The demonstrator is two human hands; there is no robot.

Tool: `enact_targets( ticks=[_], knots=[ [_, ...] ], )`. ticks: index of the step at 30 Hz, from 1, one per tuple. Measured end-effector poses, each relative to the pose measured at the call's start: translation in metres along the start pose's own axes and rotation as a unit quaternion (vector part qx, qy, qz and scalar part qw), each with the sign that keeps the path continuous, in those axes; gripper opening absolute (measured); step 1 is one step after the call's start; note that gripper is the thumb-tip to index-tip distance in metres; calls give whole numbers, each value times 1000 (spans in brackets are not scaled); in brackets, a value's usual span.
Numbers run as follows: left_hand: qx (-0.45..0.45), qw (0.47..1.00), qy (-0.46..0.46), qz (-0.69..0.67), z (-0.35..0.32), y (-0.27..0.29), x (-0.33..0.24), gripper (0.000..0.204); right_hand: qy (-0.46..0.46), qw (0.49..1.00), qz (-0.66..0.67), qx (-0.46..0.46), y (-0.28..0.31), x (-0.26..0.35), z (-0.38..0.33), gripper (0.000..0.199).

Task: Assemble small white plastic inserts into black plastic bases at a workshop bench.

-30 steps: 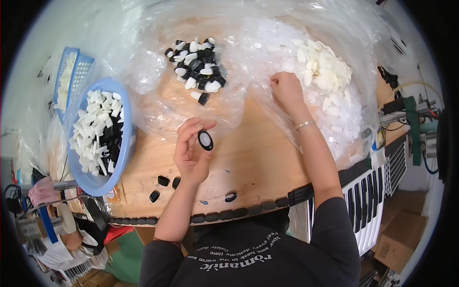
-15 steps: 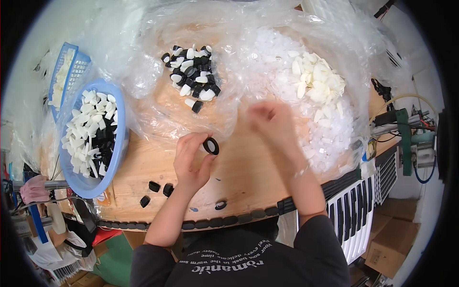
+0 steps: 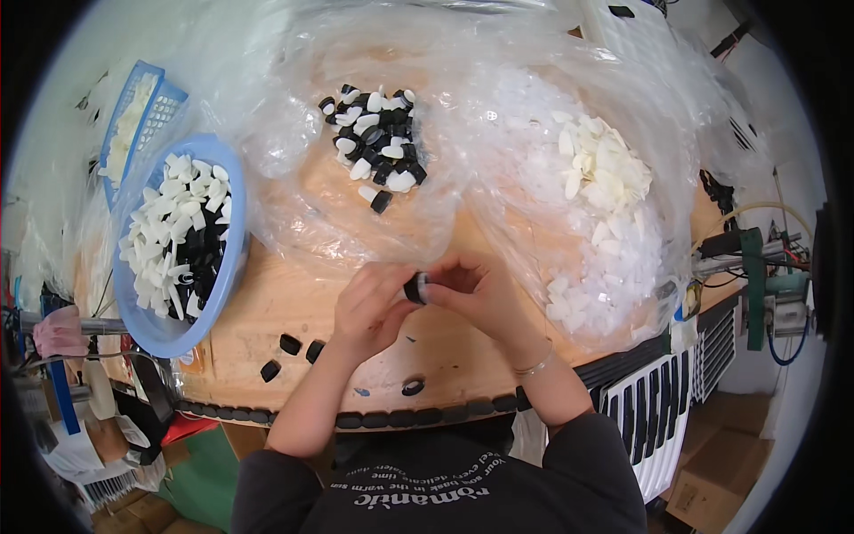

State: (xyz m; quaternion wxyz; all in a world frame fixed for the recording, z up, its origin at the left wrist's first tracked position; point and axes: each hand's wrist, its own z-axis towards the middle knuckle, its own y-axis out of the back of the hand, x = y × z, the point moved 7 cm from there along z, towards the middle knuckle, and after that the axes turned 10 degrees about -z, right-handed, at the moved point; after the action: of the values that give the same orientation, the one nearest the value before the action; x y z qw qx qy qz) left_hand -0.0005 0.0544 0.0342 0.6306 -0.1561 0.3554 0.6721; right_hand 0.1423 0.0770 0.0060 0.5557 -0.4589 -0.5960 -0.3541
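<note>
Your fingers hide most of cap [image 3: 415, 287]: small, black, round. Left hand [image 3: 374, 307] and right hand [image 3: 476, 289] both pinch it near tabletop [image 3: 267, 311] front edge.

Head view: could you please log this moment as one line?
left hand and right hand pinch black ring | over wooden table | blue basin at left

We see both hands meet over the table [image 3: 267, 329] w/ a small ring cap [image 3: 414, 288] between them: left hand [image 3: 374, 307] on its left, right hand [image 3: 476, 289] on its right. The round basin [image 3: 227, 267] sits to the left, full of parts; a basket [image 3: 133, 133] is behind it. A pile of caps [image 3: 374, 147] lies behind the hands, in a plastic bag [image 3: 294, 142]. A heap of pieces [image 3: 605, 178] lies to the right. Loose caps [image 3: 292, 345] lie on the table left of the left arm, one more [image 3: 412, 387] near the front edge.
</note>
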Motion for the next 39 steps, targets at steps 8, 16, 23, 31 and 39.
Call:
enact_targets(
  ticks=[8, 16, 23, 31, 39],
  knots=[
    [38, 999, -5, -10, -2, -5, -2, 49, -31, 994, 65, 87, -5, -20, 7, 18],
    [57, 998, 3, 23, 5, 2, 8, 53, -59, 994, 85, 28, -5, -27, 14, 26],
    [-64, 955, 259, -131, -15, 14, 36, 19, 52, 998, 20, -27, 5, -12, 11, 26],
    [-122, 923, 323, -172, -23, 37, 51, 13, 60, 997, -30, -39, 0, 2, 11, 23],
    [183, 930, 268, 171, -17, 17, 14, 34, 192, 964, -123, -139, 18, 69, 74, 59]
  ],
)
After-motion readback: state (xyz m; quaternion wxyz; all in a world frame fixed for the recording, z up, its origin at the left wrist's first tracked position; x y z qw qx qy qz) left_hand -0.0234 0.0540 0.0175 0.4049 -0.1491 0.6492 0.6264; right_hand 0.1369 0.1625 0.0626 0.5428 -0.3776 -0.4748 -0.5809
